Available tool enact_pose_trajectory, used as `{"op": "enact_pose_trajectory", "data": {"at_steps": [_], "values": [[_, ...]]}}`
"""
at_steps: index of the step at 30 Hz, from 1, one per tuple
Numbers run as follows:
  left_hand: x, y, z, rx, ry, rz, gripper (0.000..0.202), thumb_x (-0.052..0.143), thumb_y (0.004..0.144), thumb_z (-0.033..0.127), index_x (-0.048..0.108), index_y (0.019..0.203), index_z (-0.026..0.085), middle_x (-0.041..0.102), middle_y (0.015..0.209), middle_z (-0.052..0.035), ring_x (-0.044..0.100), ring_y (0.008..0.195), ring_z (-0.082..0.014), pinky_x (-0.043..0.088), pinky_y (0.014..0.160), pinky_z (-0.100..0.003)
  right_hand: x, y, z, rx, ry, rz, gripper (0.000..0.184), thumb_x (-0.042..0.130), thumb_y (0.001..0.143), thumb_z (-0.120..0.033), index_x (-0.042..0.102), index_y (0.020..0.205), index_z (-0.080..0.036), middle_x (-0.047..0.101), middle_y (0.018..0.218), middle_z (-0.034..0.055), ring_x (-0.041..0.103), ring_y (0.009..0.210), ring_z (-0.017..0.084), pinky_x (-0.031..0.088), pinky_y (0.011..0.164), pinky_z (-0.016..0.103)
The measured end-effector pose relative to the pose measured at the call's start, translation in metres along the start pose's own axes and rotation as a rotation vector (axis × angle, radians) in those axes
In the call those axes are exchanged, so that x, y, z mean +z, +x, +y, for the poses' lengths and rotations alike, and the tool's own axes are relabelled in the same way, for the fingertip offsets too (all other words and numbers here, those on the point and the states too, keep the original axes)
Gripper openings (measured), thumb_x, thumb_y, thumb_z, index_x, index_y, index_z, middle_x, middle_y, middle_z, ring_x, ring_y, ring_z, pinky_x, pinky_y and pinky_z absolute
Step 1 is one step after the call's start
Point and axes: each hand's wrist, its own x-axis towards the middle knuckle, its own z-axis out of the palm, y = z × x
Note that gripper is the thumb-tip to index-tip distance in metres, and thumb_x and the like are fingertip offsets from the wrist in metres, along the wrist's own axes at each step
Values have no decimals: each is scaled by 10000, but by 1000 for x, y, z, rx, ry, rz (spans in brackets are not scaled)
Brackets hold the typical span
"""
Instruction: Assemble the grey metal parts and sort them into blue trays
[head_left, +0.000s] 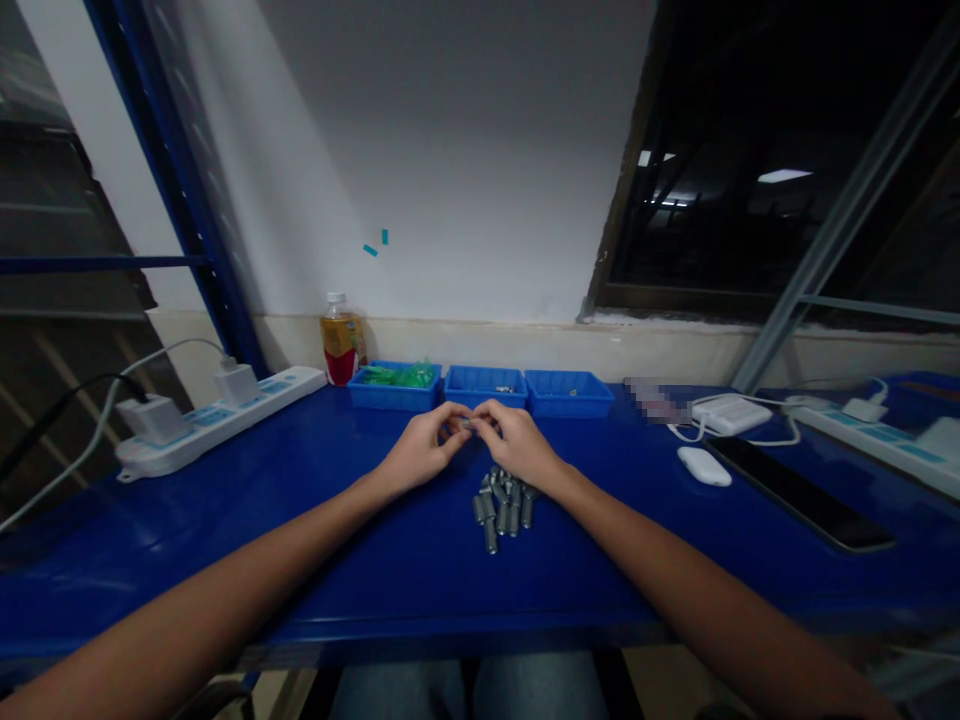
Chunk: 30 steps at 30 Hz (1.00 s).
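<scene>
**Blue worktop with fasteners, trays and chargers**

Blue worktop point(337, 540), set against a white wall point(465, 150), with a dark window point(750, 150) at the far right.

- Left hand point(420, 455): fingertips closed in a pinch on a small metal part point(466, 424), at the middle of the worktop.
- Right hand point(517, 440): likewise pinched on the same part from the other side, fingertips of both hands nearly meeting.
- Small metal part: held just above the surface, close to the far edge; shape too small to tell.
- Heap of grey metal cylinders point(502, 505): lay loose just nearer than the hands, touching the right wrist.
- Left blue tray point(390, 403), with green pieces inside; middle blue tray point(484, 400); right blue tray point(570, 407): lined up side by side along the far edge.
- Drink bottle point(341, 350): stood upright beside the left tray.
- White power strip point(217, 420), with plugs: lay toward the far left corner.
- White oval device point(703, 466), dark flat slab point(802, 495): lay to the right, well apart from the hands.
</scene>
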Motion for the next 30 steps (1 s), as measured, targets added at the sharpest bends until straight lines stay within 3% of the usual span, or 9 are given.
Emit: {"op": "enact_pose_trajectory", "data": {"at_steps": [6,11,17,20,23,25,30], "values": [[0,1,0,-12,102,40,308,400,894,365,624,903,153,664,826,-34,592,744,-162,435,682,-256,-2,-1,1,-62,-58,18,148,566,824,-229,552,961,-175,623,838,37,579,784,155,435,725,270],[-1,1,1,-44,121,-1,426,320,921,390,597,708,146,629,683,-19,575,658,-150,420,653,-256,-3,-1,4,-105,-178,4,85,508,864,-212,568,903,-165,609,841,55,557,837,174,418,780,296],[-1,-2,3,0,86,54,324,490,854,369,539,1094,157,645,831,-23,583,686,-139,443,623,-236,-1,1,6,-45,-184,2,163,432,905,-229,574,853,-169,620,837,55,560,832,173,408,771,296],[-2,-2,4,46,118,82,249,487,858,346,578,993,157,649,845,-37,591,744,-150,441,663,-242,0,1,4,-41,-151,-23,214,391,920,-227,569,814,-172,612,805,46,563,806,164,408,760,290],[-4,-1,5,44,148,96,252,434,884,336,605,925,156,657,835,-38,589,735,-153,430,669,-249,-1,0,1,-42,-123,-10,134,476,883,-261,551,944,-168,593,830,41,555,801,166,420,749,291],[-4,-1,6,32,162,87,278,398,895,327,617,880,156,661,812,-32,589,727,-154,426,674,-250,-3,-1,-1,-70,-127,-9,196,545,840,-259,528,1015,-171,582,871,45,548,825,171,426,755,293],[-4,0,9,-16,168,49,396,350,904,375,591,685,151,625,657,-13,569,629,-145,419,632,-245,-6,-1,-2,-107,-198,-25,92,495,873,-243,555,908,-182,588,881,55,541,856,174,414,773,295]]}}
